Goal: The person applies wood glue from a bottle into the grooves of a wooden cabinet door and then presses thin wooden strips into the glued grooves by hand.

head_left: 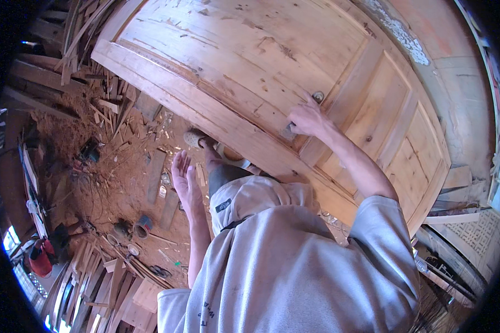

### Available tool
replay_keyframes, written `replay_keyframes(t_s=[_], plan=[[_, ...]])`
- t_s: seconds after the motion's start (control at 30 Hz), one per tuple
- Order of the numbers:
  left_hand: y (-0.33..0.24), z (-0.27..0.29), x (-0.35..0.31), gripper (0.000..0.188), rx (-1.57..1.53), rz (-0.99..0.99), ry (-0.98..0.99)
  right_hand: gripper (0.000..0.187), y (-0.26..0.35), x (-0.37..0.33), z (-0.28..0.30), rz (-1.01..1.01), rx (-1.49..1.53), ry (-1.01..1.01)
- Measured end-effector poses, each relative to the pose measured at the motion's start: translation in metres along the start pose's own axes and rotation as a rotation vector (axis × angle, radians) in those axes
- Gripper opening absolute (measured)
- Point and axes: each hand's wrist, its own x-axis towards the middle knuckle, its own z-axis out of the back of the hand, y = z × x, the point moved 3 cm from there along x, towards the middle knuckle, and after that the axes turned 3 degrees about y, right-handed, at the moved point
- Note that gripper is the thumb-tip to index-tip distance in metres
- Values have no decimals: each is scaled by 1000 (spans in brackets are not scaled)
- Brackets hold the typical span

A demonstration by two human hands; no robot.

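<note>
A large panelled wooden door (233, 72) lies in front of me, its pale surface marked with knots and dark patches. My right hand (308, 119) is over its middle, the index finger stretched out towards a small round metallic thing (318, 96) on the door. Below the curled fingers a small grey flat piece (288, 131) shows; its kind is too blurred to tell. My left hand (187, 180) hangs away from the door, fingers apart and holding nothing.
Wood strips and offcuts (78, 39) pile up at the far left, and planks (105, 288) lie at the lower left. Sawdust and shavings cover the floor (116, 166). A small can (143, 226) stands there. At the right is a wall (461, 83).
</note>
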Motion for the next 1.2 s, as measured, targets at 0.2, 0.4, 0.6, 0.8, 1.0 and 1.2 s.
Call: replay_keyframes(t_s=[0.2, 0.4, 0.6, 0.8, 1.0, 1.2], plan=[[-7, -11, 4, 47, 0, 12, 19, 13, 2, -4, -18, 31, -11, -29], [4, -13, 9, 47, 48, 4, 56, 12, -8, -11, -12, -108, -77, -17], [0, -20, 9, 47, 74, -4, 77, 15, -3, -22, -1, -105, 19, 59], [-5, -13, 3, 46, 59, 3, 58, 15, -3, -26, -19, -57, -59, 91], [2, 3, -1, 47, 46, 33, 0, 16, 2, -27, -20, -69, -34, 128], [4, 0, 0, 48, 36, 49, 9, 16, 0, -33, -36, -106, -37, 20]])
